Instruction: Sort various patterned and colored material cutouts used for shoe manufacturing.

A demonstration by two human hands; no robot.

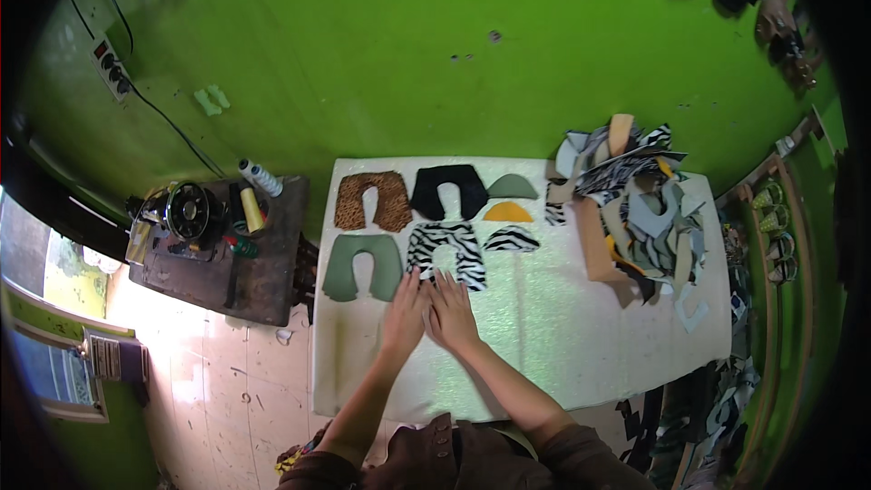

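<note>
Both my hands lie flat, side by side, at the lower edge of a zebra-print U-shaped piece (464, 240). My left hand (406, 318) has its fingers stretched onto the piece's left leg, and my right hand (449, 310) reaches into its gap and right leg. To the left lies a green U-shaped piece (340, 268). Above are a leopard-print U-shaped piece (390, 186) and a black one (463, 181). On the right, three half-round pieces form a column: green (513, 186), yellow (507, 211) and zebra-print (512, 238).
A box (596, 245) heaped with offcuts (653, 209) stands at the right of the white table (562, 354). Left of it, a dark sewing table (263, 268) carries a machine with a black handwheel (187, 210) and thread cones (261, 178). A green wall (363, 54) rises behind.
</note>
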